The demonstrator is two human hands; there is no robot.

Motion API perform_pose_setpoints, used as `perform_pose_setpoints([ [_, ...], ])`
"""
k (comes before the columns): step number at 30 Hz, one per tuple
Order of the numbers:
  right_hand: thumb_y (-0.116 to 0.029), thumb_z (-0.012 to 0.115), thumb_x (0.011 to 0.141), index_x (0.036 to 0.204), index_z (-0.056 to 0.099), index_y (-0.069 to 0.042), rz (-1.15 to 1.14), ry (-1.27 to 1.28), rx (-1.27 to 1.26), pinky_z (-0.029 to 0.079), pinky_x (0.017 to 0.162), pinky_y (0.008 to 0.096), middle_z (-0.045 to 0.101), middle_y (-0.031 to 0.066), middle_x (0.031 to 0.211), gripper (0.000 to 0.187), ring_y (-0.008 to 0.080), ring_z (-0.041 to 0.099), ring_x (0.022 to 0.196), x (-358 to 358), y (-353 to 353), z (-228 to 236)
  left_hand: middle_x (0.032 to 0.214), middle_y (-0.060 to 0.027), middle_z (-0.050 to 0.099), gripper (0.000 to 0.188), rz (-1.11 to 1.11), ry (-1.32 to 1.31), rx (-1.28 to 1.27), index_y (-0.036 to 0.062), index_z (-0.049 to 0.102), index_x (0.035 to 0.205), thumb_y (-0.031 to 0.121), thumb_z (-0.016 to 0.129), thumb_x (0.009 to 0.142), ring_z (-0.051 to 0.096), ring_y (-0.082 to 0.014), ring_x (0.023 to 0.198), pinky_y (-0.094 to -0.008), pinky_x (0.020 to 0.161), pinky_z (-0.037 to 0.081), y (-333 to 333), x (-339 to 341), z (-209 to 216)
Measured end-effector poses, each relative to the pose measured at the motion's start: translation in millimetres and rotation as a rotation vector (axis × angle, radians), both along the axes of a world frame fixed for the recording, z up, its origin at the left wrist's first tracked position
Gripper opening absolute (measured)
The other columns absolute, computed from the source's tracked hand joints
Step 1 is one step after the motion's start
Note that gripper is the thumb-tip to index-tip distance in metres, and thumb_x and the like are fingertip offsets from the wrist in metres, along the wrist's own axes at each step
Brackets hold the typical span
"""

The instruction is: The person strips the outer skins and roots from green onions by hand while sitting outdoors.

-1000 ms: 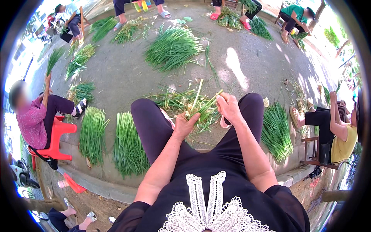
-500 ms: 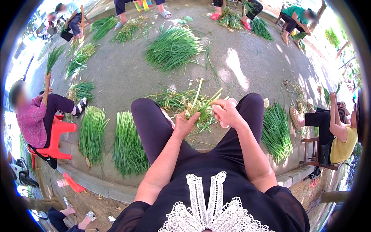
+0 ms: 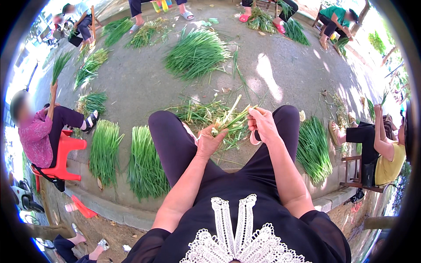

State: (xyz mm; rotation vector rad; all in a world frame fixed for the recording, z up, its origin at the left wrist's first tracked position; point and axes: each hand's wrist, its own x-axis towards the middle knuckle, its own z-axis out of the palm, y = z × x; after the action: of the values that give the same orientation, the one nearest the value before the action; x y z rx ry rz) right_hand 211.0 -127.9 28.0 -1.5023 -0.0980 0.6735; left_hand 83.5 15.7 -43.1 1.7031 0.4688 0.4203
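Note:
Between my knees, my left hand [image 3: 211,140] is closed round a few green-and-white chive stalks [image 3: 236,117], which point up and to the right. My right hand [image 3: 264,123] pinches at the upper end of these stalks, with its fingertips pressed together. Beneath both hands, a loose heap of chive trimmings [image 3: 199,112], green and straw-coloured, lies on the ground. Part of this heap is hidden by my left hand.
Bundles of chives lie to my left [image 3: 146,162] and right [image 3: 314,151]; a larger pile [image 3: 197,55] lies ahead. Other people sit around, including one on a red stool [image 3: 66,149] at left and one on a wooden chair [image 3: 353,171] at right.
My right hand has shifted slightly up and to the right, its fingers now at the stalk ends. The stalks in my left hand have tipped lower. My left hand has barely moved.

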Motion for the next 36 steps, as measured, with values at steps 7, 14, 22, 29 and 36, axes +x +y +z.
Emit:
perform_pose_setpoints([
  [7,-0.017,0.053,0.086,0.082,0.059,-0.001,0.021,-0.007,0.031,0.035,0.043,0.0208,0.050,-0.0002,0.059,0.017,0.0068,0.045,0.047,-1,0,2,0.074,-0.0096,0.066,0.026,0.040,0.034,0.071,0.0061,0.066,0.090,0.023,0.072,0.071,0.061,-0.0181,0.064,-0.0305,0.061,0.046,-1,1,-5],
  [14,-0.014,0.052,0.085,0.086,0.060,0.000,0.060,-0.066,-0.016,0.033,0.043,0.0210,0.050,0.0001,0.056,0.016,0.0067,0.041,0.044,-4,0,5,0.071,-0.0007,0.063,0.020,0.033,0.051,0.109,0.0012,0.065,0.091,0.013,0.069,0.075,0.050,-0.0045,0.061,-0.0224,0.055,0.042,0,1,-11],
  [22,-0.018,0.051,0.085,0.066,0.055,-0.001,0.113,-0.247,-0.198,0.033,0.043,0.0220,0.049,-0.0006,0.053,0.025,0.0055,0.041,0.044,4,-5,5,0.070,-0.0103,0.064,0.027,0.037,0.065,0.187,0.0057,0.066,0.089,0.023,0.073,0.070,0.058,-0.0187,0.058,-0.0305,0.057,0.046,-1,1,-6],
  [29,-0.017,0.050,0.082,0.063,0.053,0.001,0.009,-0.356,-0.292,0.034,0.045,0.0256,0.049,0.0008,0.053,0.026,0.0072,0.043,0.048,-4,2,2,0.066,-0.0110,0.061,0.027,0.034,-0.040,0.191,0.0037,0.065,0.086,0.023,0.074,0.069,0.055,-0.0191,0.054,-0.0309,0.054,0.044,-3,2,-8],
  [36,-0.014,0.046,0.077,0.071,0.053,0.005,-0.022,-0.661,-0.397,0.040,0.054,0.0350,0.051,0.0178,0.058,0.022,0.0229,0.050,0.051,2,3,-23,0.067,-0.0114,0.062,0.027,0.022,0.021,0.256,0.0046,0.065,0.087,0.022,0.075,0.069,0.055,-0.0206,0.055,-0.0305,0.055,0.044,-5,0,2],
])
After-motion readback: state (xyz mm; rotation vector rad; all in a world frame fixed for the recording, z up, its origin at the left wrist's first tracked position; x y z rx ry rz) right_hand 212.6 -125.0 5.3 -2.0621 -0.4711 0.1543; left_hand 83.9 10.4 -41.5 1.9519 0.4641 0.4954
